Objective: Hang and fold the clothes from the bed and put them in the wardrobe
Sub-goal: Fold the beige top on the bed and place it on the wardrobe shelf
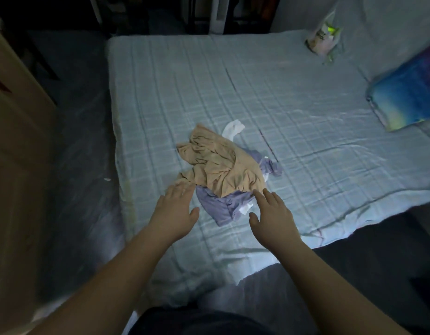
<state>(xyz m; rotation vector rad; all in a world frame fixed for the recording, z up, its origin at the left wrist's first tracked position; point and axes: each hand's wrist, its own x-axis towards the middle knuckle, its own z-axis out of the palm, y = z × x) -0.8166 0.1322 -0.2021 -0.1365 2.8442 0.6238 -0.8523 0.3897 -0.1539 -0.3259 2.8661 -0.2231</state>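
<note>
Both hands are flat with fingers spread, gripping nothing. The left hand (175, 210) and right hand (274, 213) flank the near end of the clothes pile (216, 165), which lies dead ahead on the bed (161, 81). Its long axis runs away from the person, and neither hand looks nearer.

The bed (161, 93) wears a pale blue checked sheet, creased, and a crumpled beige garment (216, 163) lies about the middle of its near half. A lilac garment (221, 209) lies under the beige garment and shows at its near edge and right side, and a white piece of cloth (232, 128) touches its far edge. Well to the right of the beige garment rests a blue patterned pillow (407, 93), and far beyond it to the right a plastic bag (321, 38).
</note>
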